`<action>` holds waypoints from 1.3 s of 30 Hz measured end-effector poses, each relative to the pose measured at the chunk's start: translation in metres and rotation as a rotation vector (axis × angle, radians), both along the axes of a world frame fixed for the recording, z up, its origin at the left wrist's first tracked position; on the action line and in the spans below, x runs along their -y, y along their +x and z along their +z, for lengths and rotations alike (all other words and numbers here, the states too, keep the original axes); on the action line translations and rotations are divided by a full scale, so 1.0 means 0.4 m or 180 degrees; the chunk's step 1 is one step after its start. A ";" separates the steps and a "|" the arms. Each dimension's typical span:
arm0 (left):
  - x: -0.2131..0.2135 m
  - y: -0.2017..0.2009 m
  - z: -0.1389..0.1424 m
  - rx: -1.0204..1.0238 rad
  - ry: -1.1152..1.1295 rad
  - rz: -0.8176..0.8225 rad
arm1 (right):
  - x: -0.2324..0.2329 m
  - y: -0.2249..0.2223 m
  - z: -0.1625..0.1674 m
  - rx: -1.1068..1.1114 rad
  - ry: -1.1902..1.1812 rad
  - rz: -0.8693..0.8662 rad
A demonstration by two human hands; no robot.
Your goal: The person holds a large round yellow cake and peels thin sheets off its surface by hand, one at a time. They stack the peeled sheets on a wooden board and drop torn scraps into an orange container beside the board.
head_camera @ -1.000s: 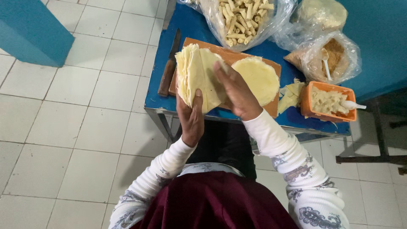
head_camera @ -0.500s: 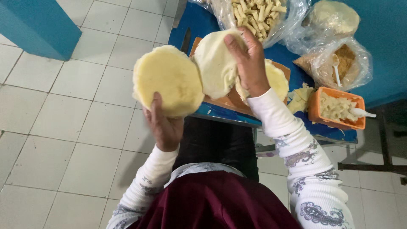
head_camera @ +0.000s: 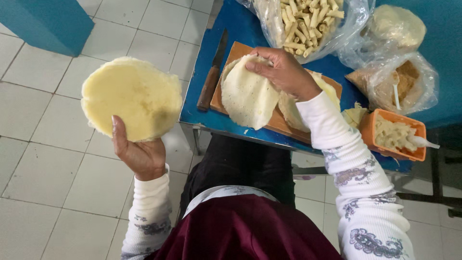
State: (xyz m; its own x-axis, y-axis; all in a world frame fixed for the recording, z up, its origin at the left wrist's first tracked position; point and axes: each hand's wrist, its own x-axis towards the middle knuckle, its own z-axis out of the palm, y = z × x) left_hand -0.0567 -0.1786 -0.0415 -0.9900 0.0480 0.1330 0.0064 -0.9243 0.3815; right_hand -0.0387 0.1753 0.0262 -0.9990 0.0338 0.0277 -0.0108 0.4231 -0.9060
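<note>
Left hand (head_camera: 139, 155) out past the table's (head_camera: 240, 33) left edge, fingers grasping a stack of round wrappers (head_camera: 131, 97) from below. Right hand (head_camera: 285, 72) pinching one thin wrapper (head_camera: 246, 94) over the wooden board (head_camera: 231, 55) near the front edge. Knife (head_camera: 211, 77) along the board's left side.

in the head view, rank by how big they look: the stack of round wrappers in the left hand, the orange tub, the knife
1. stack of round wrappers, held up in the left hand; being nearer the camera may inflate it
2. orange tub
3. knife, long but thin, so its place against the tub is unsure
</note>
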 end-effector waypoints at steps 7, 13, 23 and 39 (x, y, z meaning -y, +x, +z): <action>0.001 0.010 -0.006 0.0296 -0.0328 -0.0014 | -0.087 -0.076 -0.135 0.0014 0.1559 -0.0446; -0.011 0.012 0.002 0.0301 -0.0346 -0.0094 | -0.058 -0.058 -0.108 0.0220 0.2260 -0.0459; -0.025 0.019 0.000 0.0326 -0.0411 -0.0232 | -0.062 -0.031 -0.051 -0.0286 0.2425 0.0139; -0.070 0.054 0.022 0.0532 -0.0406 -0.0529 | 0.067 -0.116 -0.110 -0.1194 0.2355 0.0061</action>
State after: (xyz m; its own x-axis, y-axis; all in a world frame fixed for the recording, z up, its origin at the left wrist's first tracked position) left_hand -0.0351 -0.1507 -0.0326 -0.9748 0.2177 -0.0492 -0.2144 -0.8518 0.4780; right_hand -0.0853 0.1487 -0.0178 -0.9192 -0.1409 0.3677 -0.2702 0.9050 -0.3285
